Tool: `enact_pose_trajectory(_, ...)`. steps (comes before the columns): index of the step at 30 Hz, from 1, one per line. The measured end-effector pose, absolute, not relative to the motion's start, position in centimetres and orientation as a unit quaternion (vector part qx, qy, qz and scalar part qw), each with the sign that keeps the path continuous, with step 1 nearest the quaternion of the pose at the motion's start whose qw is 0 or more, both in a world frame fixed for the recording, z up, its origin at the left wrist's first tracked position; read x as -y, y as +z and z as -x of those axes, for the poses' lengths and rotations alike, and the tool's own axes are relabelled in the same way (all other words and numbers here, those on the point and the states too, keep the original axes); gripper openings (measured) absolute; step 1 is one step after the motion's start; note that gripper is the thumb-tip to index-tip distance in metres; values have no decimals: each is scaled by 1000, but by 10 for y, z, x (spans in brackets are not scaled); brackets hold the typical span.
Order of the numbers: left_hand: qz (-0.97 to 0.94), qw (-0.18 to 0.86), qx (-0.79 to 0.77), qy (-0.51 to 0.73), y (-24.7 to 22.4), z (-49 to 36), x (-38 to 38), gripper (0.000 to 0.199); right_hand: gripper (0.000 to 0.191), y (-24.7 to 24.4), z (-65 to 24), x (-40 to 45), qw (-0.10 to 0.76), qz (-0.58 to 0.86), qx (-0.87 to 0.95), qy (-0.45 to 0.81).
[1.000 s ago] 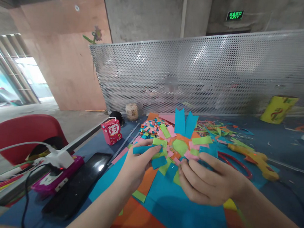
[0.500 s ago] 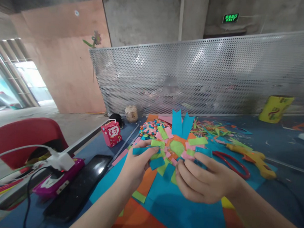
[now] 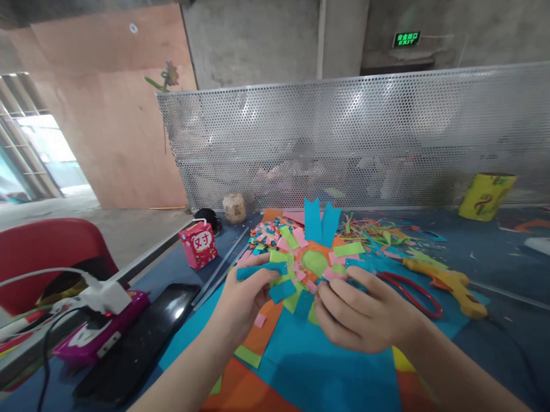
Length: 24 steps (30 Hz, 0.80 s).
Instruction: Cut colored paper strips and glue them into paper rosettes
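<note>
While both hands [image 3: 242,292] [image 3: 361,311] pinch a paper flower [image 3: 315,263], green-lettered EXIT sign [image 3: 407,39], pink lettered carton [image 3: 198,245]

My left hand [image 3: 244,292] and right hand [image 3: 366,311] hold a round, flower-like paper piece [image 3: 314,264], tilted toward me above a blue paper sheet [image 3: 327,376]. Its light-green centre [image 3: 316,261] is ringed with orange; pink, green and blue strips [image 3: 349,249] point outward, the farthest blue ones notched.

Right hand [image 3: 364,317] covers part of paper flower [image 3: 315,262]. Left hand [image 3: 239,304]: some fingers hidden behind flower. Person [image 3: 298,172] blurred through mesh [image 3: 241,127]. Chair [image 3: 52,252] cut off, left edge; white object [image 3: 544,246], right edge, unidentifiable.
</note>
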<state>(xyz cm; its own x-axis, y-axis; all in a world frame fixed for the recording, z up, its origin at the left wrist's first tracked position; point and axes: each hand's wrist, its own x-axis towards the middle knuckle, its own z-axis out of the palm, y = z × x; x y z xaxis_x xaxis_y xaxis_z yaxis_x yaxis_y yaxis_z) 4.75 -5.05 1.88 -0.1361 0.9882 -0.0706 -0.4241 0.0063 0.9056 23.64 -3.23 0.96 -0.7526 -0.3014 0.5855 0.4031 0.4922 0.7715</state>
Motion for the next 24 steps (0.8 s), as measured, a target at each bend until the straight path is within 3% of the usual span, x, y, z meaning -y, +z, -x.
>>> enact_pose_trajectory(4,-335,583,-388,630,18,-46,51,24,9,10,-237,29,378,58,780,-495)
enact_pose_trajectory(8,-340,665,-284,601,21,-41,51,20,11,6,-242,23,398,90,780,-475)
enact_pose_trajectory(12,-303,742,-205,562,26,-33,49,35,11,-2,-244,18,501,166,778,-340)
enact_pose_trajectory(15,-279,791,-258,480,26,-30,45,45,12,-5,-243,18,577,192,743,-280)
enact_pose_trajectory(18,-271,797,-330,427,23,-31,43,34,18,-5,-241,21,600,197,736,-244)
enact_pose_trajectory(21,-273,772,-347,458,18,-36,43,13,19,1,-241,21,581,225,755,-204)
enact_pose_trajectory(24,-298,736,-356,493,12,-40,40,10,20,9,-248,13,559,268,768,-160)
